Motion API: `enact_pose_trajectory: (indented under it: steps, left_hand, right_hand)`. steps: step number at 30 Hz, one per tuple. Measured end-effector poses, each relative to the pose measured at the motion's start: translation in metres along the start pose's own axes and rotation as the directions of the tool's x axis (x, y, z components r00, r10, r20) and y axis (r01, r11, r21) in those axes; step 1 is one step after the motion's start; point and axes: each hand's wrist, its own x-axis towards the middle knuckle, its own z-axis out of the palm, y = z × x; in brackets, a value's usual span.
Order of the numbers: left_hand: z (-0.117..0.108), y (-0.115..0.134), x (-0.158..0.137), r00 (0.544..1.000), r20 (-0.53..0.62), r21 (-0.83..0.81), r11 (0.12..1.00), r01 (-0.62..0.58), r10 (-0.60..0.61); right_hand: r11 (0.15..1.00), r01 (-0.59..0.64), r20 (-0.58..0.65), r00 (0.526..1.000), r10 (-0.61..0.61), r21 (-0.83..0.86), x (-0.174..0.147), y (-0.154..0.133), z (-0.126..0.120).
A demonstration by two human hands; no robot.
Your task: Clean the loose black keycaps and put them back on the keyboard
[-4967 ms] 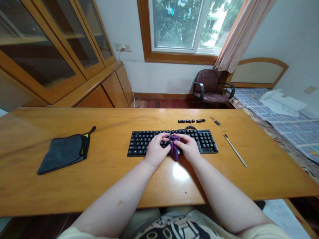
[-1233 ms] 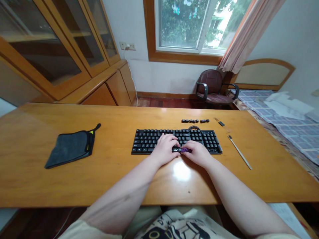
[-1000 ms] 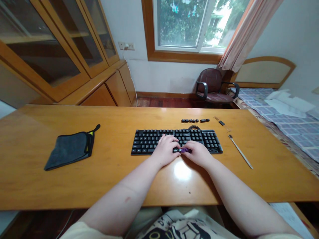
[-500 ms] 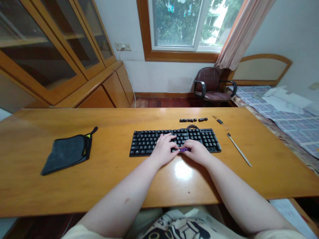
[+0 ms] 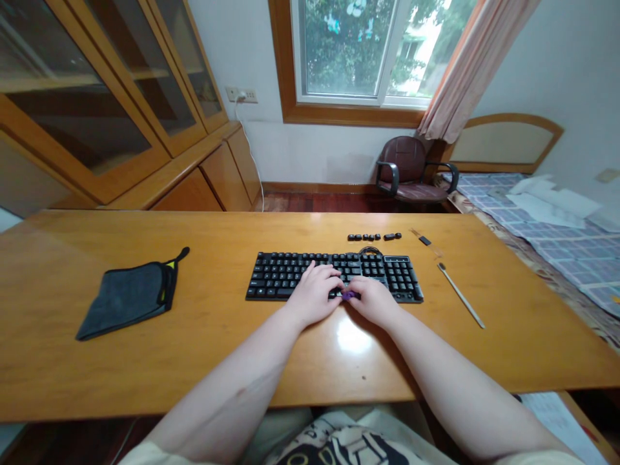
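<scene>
A black full-size keyboard [image 5: 271, 282] lies on the wooden desk in front of me. My left hand [image 5: 314, 289] rests over its middle keys, the outer fingers stretched across them. The thumb and index finger of that hand come together at the near edge; whatever is between them is too small to make out. Right beside it, my right hand [image 5: 372, 298] has its fingers closed on a small purple object [image 5: 349, 296] with a pale tip pointing left. Its kind is not clear, as the fingers cover most of it.
Several loose black keycaps [image 5: 365, 237] line up behind the keyboard. To the right lie a wire keycap puller [image 5: 425, 241] and a slim brush [image 5: 462, 297]. A folded dark grey cloth [image 5: 126, 298] is at the left. An armchair [image 5: 409, 168] stands beyond the desk [image 5: 208, 361].
The keyboard and both hands appear slightly further left, partly from a small shift of view. The purple object stays between the hands, now more covered by the right fingers.
</scene>
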Motion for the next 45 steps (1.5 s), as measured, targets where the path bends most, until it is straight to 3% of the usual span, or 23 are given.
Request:
enact_pose_trajectory:
  steps: [3,6,8,11,15,21,26,31,34,37,41,45]
  left_hand:
    - [-0.002,-0.006,-0.001,1.0,0.005,0.001,1.0,0.012,-0.012]
    - [-0.001,-0.012,0.0,0.999,0.04,0.04,0.999,0.035,-0.036]
    - [0.001,-0.014,0.0,0.997,0.056,0.074,0.996,0.053,-0.057]
    - [0.004,-0.016,0.001,0.996,0.039,0.104,0.991,0.08,-0.085]
    - [0.006,-0.015,0.0,0.994,0.025,0.101,0.989,0.104,-0.107]
    - [0.005,-0.015,-0.001,0.994,0.029,0.089,0.99,0.106,-0.109]
    - [0.003,-0.015,-0.001,0.993,-0.019,0.021,0.993,0.119,-0.118]
    - [0.0,-0.015,0.003,0.956,-0.223,-0.244,0.96,0.134,-0.19]
    - [0.002,-0.014,0.005,0.891,-0.293,-0.566,0.814,0.13,-0.346]
    - [0.004,-0.01,0.007,0.847,-0.217,-0.827,0.552,0.105,-0.486]
    - [0.004,-0.006,0.007,0.887,-0.06,-0.918,0.374,0.13,-0.458]
    - [0.007,-0.007,0.007,0.901,0.085,-0.941,0.264,0.214,-0.425]
  right_hand:
    - [0.999,0.029,-0.031,0.999,-0.029,0.018,0.0,-0.008,0.001]
    - [0.99,0.026,-0.133,0.991,-0.008,0.14,-0.001,-0.01,-0.008]
    - [0.986,-0.023,-0.221,0.973,0.06,0.166,0.003,-0.005,-0.019]
    - [0.981,-0.185,-0.277,0.941,0.195,0.063,0.023,0.013,-0.04]
    - [0.922,-0.354,-0.216,0.923,0.318,-0.158,0.071,0.043,-0.056]
    - [0.861,-0.406,-0.023,0.907,0.42,-0.305,0.13,0.065,-0.042]
    - [0.893,-0.357,0.023,0.926,0.377,-0.274,0.145,0.068,-0.033]
    - [0.94,-0.297,-0.075,0.955,0.288,-0.168,0.128,0.041,-0.039]
    - [0.976,-0.121,-0.299,0.939,0.171,0.179,0.093,0.003,-0.035]
    - [0.965,0.021,-0.4,0.912,0.089,0.263,0.051,-0.031,-0.022]
    - [0.96,0.104,-0.401,0.916,0.009,0.259,0.016,-0.038,0.001]
    - [0.956,0.111,-0.427,0.904,0.017,0.273,0.012,-0.022,0.016]
